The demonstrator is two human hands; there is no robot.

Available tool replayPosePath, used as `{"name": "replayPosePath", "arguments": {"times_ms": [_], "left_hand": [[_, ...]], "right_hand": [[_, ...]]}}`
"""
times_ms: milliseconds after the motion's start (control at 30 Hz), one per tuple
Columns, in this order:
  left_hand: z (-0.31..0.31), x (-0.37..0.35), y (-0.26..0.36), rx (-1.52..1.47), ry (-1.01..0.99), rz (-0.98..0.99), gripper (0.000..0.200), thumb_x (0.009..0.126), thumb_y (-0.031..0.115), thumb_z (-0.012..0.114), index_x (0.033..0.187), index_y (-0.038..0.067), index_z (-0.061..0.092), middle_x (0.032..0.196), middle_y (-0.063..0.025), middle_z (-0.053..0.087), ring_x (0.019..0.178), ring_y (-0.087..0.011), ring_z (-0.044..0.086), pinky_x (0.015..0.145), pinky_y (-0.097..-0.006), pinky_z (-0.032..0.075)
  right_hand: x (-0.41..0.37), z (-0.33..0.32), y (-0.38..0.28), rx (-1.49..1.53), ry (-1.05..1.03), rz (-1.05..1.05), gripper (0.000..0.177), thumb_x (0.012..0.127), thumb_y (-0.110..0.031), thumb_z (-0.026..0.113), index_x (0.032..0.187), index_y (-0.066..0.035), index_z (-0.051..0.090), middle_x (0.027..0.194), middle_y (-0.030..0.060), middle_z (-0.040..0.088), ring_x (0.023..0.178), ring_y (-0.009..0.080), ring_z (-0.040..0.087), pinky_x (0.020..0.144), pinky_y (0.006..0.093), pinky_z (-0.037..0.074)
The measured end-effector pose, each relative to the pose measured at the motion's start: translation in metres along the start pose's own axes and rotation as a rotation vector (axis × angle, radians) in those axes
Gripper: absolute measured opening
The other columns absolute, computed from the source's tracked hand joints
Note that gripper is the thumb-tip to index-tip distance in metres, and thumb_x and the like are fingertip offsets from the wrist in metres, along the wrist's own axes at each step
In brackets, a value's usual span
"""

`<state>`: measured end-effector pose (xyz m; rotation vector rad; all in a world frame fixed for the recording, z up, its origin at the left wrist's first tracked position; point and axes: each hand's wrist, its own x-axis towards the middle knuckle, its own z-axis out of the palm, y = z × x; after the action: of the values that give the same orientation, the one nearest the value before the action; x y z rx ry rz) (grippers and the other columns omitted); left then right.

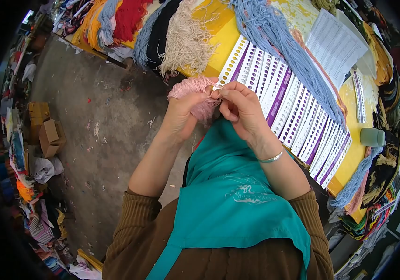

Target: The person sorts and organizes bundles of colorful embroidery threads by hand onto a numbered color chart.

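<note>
A bundle of pink thread (194,87) is gripped in my left hand (184,108), its strands spilling over and below the fingers. Close beside it, my right hand (243,106) pinches a few pink strands at the top right of the bundle, thumb and forefinger pressed together. The two sets of fingertips nearly meet above my apron. White cards with rows of holes and purple bands (281,95) lie side by side on the yellow table (225,32), just right of my right hand.
Blue thread (284,42) lies across the cards, beside a printed sheet (335,44). Beige thread (188,39), black thread (159,35) and red thread (130,18) hang over the table edge. A lidded jar (371,137) stands at right. Cardboard boxes (50,137) sit on the floor at left.
</note>
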<state>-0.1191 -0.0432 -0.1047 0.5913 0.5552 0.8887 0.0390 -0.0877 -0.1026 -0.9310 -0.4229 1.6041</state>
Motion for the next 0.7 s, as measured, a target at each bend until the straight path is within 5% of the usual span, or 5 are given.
{"name": "replayPosePath", "arguments": {"times_ms": [400, 500, 600, 633, 700], "left_hand": [[0.002, -0.002, -0.001, 0.232, -0.045, 0.085, 0.032, 0.086, 0.000, 0.054, 0.117, -0.009, 0.059, 0.106, -0.0127, 0.065, 0.097, -0.0179, 0.064, 0.088, -0.0303, 0.051], [0.000, -0.004, 0.006, 0.144, -0.088, 0.001, 0.030, 0.086, 0.002, 0.054, 0.114, -0.008, 0.060, 0.102, -0.0120, 0.065, 0.096, -0.0181, 0.062, 0.083, -0.0294, 0.052], [-0.023, -0.005, 0.013, -0.016, -0.140, -0.094, 0.019, 0.088, 0.007, 0.054, 0.102, -0.003, 0.061, 0.093, -0.0084, 0.062, 0.088, -0.0166, 0.059, 0.073, -0.0279, 0.050], [-0.029, -0.006, 0.019, -0.067, -0.227, -0.114, 0.014, 0.089, 0.010, 0.056, 0.098, 0.000, 0.060, 0.088, -0.0061, 0.059, 0.085, -0.0150, 0.057, 0.070, -0.0271, 0.049], [-0.047, -0.008, 0.027, -0.269, -0.320, -0.127, 0.011, 0.092, 0.016, 0.057, 0.091, 0.005, 0.056, 0.081, -0.0025, 0.053, 0.077, -0.0118, 0.052, 0.064, -0.0253, 0.046]], "right_hand": [[-0.002, 0.010, -0.003, -0.315, 0.039, -0.071, 0.009, 0.088, -0.012, 0.066, 0.091, -0.004, 0.062, 0.069, -0.0045, 0.055, 0.053, 0.0021, 0.043, 0.045, 0.0178, 0.027], [-0.001, 0.008, -0.006, -0.172, 0.040, -0.014, 0.009, 0.088, -0.012, 0.066, 0.088, -0.004, 0.062, 0.068, -0.0052, 0.053, 0.055, 0.0014, 0.042, 0.047, 0.0175, 0.028], [-0.009, 0.008, -0.027, -0.337, -0.141, 0.187, 0.011, 0.088, -0.013, 0.066, 0.085, -0.003, 0.063, 0.070, -0.0034, 0.057, 0.057, 0.0032, 0.047, 0.051, 0.0181, 0.035], [-0.016, 0.018, -0.034, -0.679, -0.189, 0.109, 0.012, 0.089, -0.013, 0.064, 0.085, -0.001, 0.065, 0.074, 0.0008, 0.060, 0.058, 0.0070, 0.052, 0.055, 0.0218, 0.043], [-0.019, 0.020, -0.043, -0.883, -0.294, -0.104, 0.012, 0.088, -0.012, 0.065, 0.086, 0.000, 0.067, 0.077, 0.0032, 0.063, 0.062, 0.0096, 0.055, 0.059, 0.0256, 0.046]]}}
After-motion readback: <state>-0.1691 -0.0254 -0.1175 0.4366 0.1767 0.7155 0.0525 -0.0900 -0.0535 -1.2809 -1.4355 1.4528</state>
